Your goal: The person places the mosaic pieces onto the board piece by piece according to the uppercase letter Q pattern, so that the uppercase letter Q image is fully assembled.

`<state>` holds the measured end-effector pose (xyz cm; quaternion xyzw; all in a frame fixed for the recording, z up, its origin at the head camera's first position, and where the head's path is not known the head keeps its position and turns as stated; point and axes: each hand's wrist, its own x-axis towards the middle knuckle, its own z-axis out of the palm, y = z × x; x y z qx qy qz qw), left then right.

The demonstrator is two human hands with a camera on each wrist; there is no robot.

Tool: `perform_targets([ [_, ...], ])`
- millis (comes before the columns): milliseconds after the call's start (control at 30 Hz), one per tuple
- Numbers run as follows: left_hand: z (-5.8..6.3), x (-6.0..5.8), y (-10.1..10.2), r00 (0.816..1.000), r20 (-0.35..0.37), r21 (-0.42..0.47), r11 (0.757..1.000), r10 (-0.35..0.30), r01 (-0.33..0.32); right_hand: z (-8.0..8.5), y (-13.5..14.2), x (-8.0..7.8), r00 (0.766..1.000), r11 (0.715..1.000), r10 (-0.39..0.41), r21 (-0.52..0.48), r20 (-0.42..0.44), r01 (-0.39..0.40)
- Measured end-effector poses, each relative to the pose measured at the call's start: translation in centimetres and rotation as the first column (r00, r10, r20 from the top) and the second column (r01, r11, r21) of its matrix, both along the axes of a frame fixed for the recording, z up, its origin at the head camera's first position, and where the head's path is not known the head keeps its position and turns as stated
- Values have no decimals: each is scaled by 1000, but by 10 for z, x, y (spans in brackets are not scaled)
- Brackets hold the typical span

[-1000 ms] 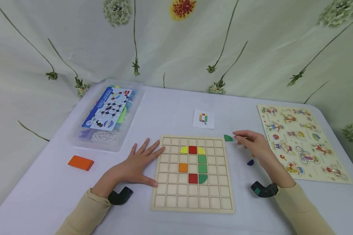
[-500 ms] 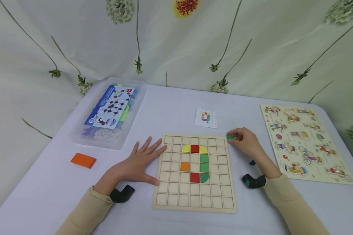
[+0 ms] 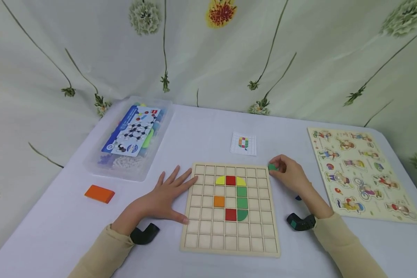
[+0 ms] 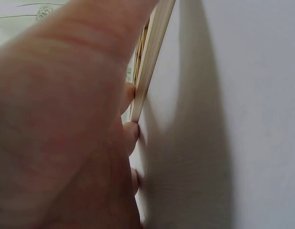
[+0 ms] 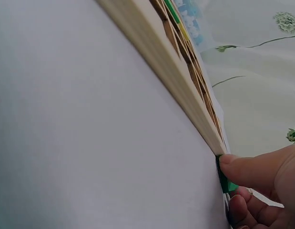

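Pale cloth printed with dandelions (image 3: pixel 208 58) hangs behind a white-covered counter (image 3: pixel 198 123), where a wooden grid board (image 3: pixel 201 231) lies flat. Set in the board's cells are a red square (image 3: pixel 231 180) between two yellow pieces (image 3: pixel 241 181), two green squares (image 3: pixel 241 192) in a column below the right yellow one, a rounded green corner piece (image 3: pixel 242 215) under those, a second red square (image 3: pixel 230 214) beside that corner piece, and an orange square (image 3: pixel 219 201). Along the board's left edge the left hand (image 3: pixel 161 199) lies with fingers spread, grasping nothing, its index fingertip and thumb tip on the edge. Just off the board's far right corner, the right hand (image 3: pixel 290 175) pinches a green piece (image 5: pixel 227 179) between thumb and fingers. Right of the board, a dark blue piece (image 3: pixel 298 198) is partly hidden by the right forearm; farther right lies a picture puzzle (image 3: pixel 363 170). Beyond the board's far edge sits a small pattern card (image 3: pixel 234 144). Left of the board are an orange block (image 3: pixel 99 194) and, farther back, a clear plastic box (image 3: pixel 100 170).
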<state>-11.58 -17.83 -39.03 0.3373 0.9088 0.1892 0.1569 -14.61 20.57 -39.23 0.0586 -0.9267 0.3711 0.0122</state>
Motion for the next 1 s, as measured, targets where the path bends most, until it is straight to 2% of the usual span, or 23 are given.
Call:
perform_targets([
  [333, 1, 6, 0, 1000, 10, 1, 1000, 7, -7, 1, 0, 5, 1000, 999, -4, -45, 14, 4],
  [467, 2, 4, 1, 1000, -1, 1, 1000, 4, -4, 9, -2, 7, 1000, 990, 24, -138, 17, -21],
  [567, 1, 4, 0, 1000, -2, -4, 1000, 6, -6, 16, -8, 7, 997, 952, 74, -301, 36, -60],
  [700, -1, 1, -1, 1000, -12, -32, 999, 11, -11, 23, -21, 9, 988, 871, 144, -482, 61, -97],
  [800, 0, -1, -1, 1000, -18, -37, 999, 7, -7, 29, -33, 15, 976, 860, 199, -493, 84, -133],
  [867, 1, -2, -1, 1000, -12, -35, 999, 2, -2, 31, -41, 20, 961, 858, 260, -478, 91, -187],
  [933, 2, -1, -2, 1000, 0, -28, 1000, 1, -1, 32, -49, 24, 938, 846, 336, -467, 89, -259],
  [1000, 0, 1, -3, 1000, 11, -34, 999, 6, -5, 32, -58, 26, 909, 819, 409, -473, 85, -324],
])
